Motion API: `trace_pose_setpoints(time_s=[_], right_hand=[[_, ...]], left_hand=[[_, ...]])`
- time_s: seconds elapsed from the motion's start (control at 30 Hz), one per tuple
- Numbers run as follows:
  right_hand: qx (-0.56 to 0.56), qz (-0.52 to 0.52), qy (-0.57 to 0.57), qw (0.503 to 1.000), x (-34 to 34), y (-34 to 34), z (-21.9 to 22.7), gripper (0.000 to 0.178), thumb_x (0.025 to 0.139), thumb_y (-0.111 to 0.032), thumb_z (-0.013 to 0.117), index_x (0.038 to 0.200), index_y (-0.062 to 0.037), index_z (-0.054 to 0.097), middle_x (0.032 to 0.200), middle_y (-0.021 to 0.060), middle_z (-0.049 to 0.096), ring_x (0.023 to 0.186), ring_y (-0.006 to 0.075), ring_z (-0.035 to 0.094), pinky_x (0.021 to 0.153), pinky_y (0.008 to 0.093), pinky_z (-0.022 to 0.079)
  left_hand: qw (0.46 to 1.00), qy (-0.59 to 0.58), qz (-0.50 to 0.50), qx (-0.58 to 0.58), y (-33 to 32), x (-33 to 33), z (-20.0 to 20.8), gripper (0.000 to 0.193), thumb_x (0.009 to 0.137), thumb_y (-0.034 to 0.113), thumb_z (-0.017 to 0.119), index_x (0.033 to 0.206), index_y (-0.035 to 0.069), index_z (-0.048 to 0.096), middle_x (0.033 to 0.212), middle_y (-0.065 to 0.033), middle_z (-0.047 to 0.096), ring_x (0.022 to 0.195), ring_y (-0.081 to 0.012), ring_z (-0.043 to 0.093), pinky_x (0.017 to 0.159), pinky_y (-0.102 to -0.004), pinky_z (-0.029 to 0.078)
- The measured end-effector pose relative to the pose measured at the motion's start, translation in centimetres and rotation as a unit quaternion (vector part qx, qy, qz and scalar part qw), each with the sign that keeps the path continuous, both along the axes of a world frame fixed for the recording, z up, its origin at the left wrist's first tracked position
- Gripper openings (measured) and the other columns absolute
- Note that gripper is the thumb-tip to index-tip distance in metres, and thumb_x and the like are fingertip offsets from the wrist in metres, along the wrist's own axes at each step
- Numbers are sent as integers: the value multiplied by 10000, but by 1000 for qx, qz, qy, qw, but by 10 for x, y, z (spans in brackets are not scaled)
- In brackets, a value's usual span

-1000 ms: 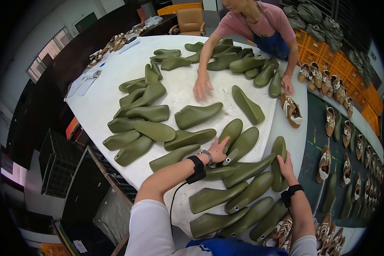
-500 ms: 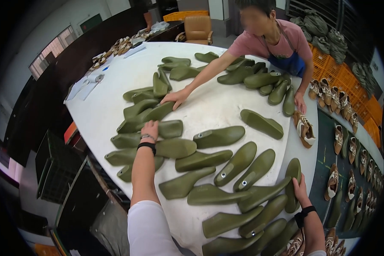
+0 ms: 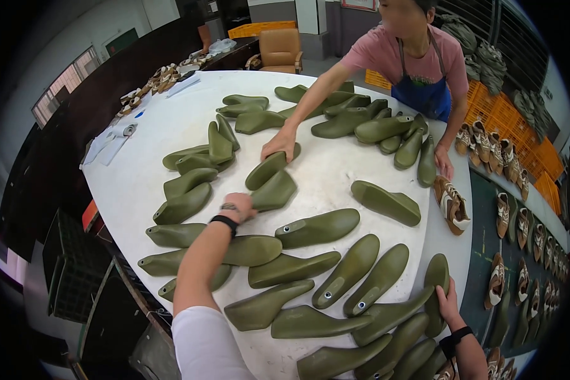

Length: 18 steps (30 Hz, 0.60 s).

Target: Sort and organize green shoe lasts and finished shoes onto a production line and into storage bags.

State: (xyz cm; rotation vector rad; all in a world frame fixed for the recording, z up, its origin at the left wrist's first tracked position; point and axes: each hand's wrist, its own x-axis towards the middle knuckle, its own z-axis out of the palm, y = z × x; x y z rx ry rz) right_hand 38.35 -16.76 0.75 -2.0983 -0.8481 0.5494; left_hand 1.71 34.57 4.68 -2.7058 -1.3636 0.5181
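Many dark green shoe lasts are spread over the white table. My left hand, slightly blurred, is closed on the near end of a shoe last left of the table's middle; its fingertips are partly hidden. At the lower right my right hand grips another shoe last, which stands on edge beside a cluster of lasts. Between my hands lie several lasts, among them one with a metal-ringed hole. Across the table, a co-worker's hand holds a last right beside mine.
A brown and white shoe sits near the table's right edge, by the co-worker's other hand. Further right, a green rack bears rows of shoes and lasts. Orange crates are stacked behind it. Papers lie at the far left corner.
My left hand has drawn a last rightward and turned it out of the left row. The co-worker's hand has moved right with a last. My right hand keeps its hold.
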Motion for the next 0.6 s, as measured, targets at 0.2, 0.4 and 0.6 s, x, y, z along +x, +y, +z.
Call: trace_pose_setpoints(time_s=[0.2, 0.4, 0.6], right_hand=[[11, 18, -3, 1000, -2, -1, -1, 466, 850, -194, 512, 1245, -29, 327, 1110, 185, 516, 1020, 267, 511, 870, 343, 400], [-1, 19, -31, 999, 4, -5, -13, 469, 857, -220, 506, 1247, -33, 325, 1104, 205, 522, 1018, 303, 519, 861, 350, 405], [-71, -3, -102, 992, 12, -8, -13, 516, 860, -323, 488, 1252, -36, 314, 1108, 237, 520, 1022, 370, 511, 835, 399, 417]], left_hand=[[892, -317, -128, -295, -37, 130, -23, 692, 760, 370, 606, 1300, 44, 322, 1021, -185, 595, 947, -286, 570, 823, -355, 441], [883, -354, -60, -303, -100, 46, 13, 609, 775, 391, 594, 1252, 55, 417, 1149, -177, 535, 1050, -292, 521, 896, -334, 404], [916, -344, 15, -205, -204, -128, 5, 761, 685, 443, 681, 1240, 5, 401, 1205, -236, 448, 1121, -345, 438, 947, -367, 359]])
